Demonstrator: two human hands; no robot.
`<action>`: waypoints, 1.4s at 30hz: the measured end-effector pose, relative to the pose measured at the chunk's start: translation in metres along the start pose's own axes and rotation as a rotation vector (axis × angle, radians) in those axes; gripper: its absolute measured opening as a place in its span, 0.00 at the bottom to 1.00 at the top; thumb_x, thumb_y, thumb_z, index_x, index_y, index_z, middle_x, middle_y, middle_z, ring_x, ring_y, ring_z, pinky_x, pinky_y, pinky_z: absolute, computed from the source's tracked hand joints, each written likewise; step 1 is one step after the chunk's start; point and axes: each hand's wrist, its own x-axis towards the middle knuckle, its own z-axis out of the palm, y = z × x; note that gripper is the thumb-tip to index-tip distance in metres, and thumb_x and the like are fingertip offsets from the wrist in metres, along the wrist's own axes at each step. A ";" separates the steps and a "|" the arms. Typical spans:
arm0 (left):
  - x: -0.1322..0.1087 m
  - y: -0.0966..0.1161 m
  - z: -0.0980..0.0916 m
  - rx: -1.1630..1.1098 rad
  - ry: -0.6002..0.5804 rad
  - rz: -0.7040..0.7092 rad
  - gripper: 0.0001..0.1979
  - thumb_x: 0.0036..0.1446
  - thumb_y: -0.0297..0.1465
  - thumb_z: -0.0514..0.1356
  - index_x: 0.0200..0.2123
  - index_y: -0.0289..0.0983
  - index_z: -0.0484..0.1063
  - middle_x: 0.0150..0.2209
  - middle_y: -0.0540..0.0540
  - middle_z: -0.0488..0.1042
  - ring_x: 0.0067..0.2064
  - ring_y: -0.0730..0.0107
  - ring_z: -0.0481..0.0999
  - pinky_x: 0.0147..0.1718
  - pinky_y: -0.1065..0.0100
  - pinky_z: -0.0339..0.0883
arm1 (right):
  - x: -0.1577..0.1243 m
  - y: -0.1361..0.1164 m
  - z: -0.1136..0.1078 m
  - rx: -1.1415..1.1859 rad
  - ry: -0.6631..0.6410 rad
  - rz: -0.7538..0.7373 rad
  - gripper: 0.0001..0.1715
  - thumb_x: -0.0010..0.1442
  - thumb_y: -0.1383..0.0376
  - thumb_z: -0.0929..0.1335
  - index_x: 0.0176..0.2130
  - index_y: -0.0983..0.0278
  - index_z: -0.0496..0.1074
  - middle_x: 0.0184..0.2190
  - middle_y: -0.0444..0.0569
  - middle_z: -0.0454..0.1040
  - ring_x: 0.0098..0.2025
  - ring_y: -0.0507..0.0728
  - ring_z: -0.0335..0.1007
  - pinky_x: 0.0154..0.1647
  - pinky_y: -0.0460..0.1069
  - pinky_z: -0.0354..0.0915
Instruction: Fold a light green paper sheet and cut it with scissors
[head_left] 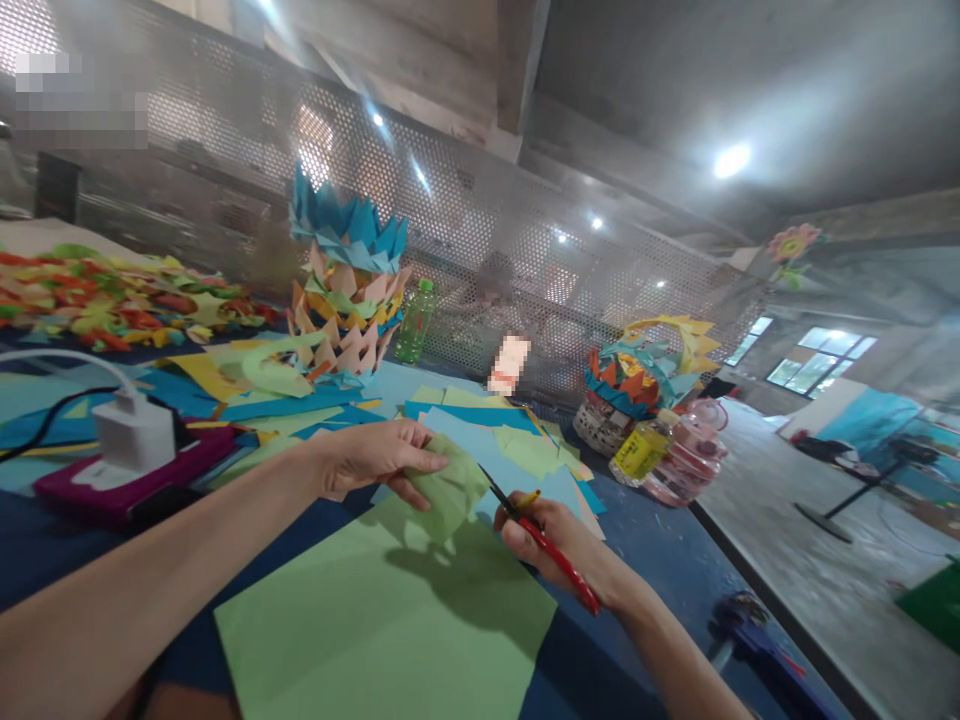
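One small piece of green paper (448,492) is what we have in hand: it hangs just above the near middle of the table, between our two hands. Our left hand (375,455) pinches its upper left edge, thumb under and fingers closed together on top. Our right hand (559,545) is curled shut around the red-handled scissors (551,550), whose dark blades point up and left and reach the right edge of the piece; we cannot tell whether the blades are parted.

Under both hands lies a large green sheet (375,630), flat on the dark blue table (652,560), with the shadow of the small piece falling across it. Just beyond our hands a loose spread of blue, green and yellow paper sheets (517,445) fans over the tabletop.

To the left, a white charger (133,432) sits on a magenta case (82,490), its cable looping away. Farther back stands a tall folded-paper vase (349,290) in blue, orange and cream points, with a green plastic bottle (415,320) just beside it. A long heap of coloured paper scraps (97,300) runs along the far left.

To the right sit a paper basket with a yellow handle (645,375), a yellow-labelled bottle (640,452) and a pink lidded jar (688,455), close together near the table's edge. A perforated metal screen (525,230) stands behind everything.
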 end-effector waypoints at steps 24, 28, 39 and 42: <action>0.008 -0.009 -0.010 0.040 -0.099 -0.017 0.23 0.47 0.50 0.72 0.37 0.38 0.83 0.40 0.42 0.83 0.48 0.54 0.81 0.44 0.65 0.77 | 0.004 0.001 0.005 -0.047 0.081 0.115 0.33 0.56 0.37 0.67 0.26 0.63 0.60 0.21 0.38 0.52 0.25 0.49 0.46 0.23 0.46 0.45; 0.008 -0.010 -0.010 0.041 -0.097 -0.019 0.24 0.46 0.51 0.72 0.37 0.38 0.83 0.41 0.41 0.83 0.48 0.54 0.81 0.44 0.64 0.77 | 0.003 -0.005 0.006 -0.065 0.110 0.146 0.33 0.54 0.37 0.69 0.25 0.63 0.62 0.19 0.38 0.53 0.23 0.48 0.47 0.21 0.46 0.45; 0.006 -0.007 -0.008 0.040 -0.071 -0.017 0.24 0.44 0.51 0.73 0.35 0.37 0.82 0.37 0.42 0.83 0.47 0.53 0.81 0.46 0.61 0.77 | 0.006 -0.003 0.007 -0.148 0.205 0.119 0.35 0.49 0.36 0.70 0.21 0.64 0.66 0.15 0.39 0.54 0.22 0.48 0.48 0.21 0.46 0.45; 0.005 -0.006 -0.006 0.044 -0.068 -0.016 0.23 0.44 0.51 0.73 0.34 0.38 0.82 0.38 0.42 0.83 0.47 0.54 0.81 0.45 0.62 0.77 | 0.007 0.000 0.008 -0.166 0.234 0.089 0.32 0.50 0.39 0.71 0.21 0.64 0.65 0.15 0.38 0.55 0.22 0.48 0.48 0.22 0.46 0.46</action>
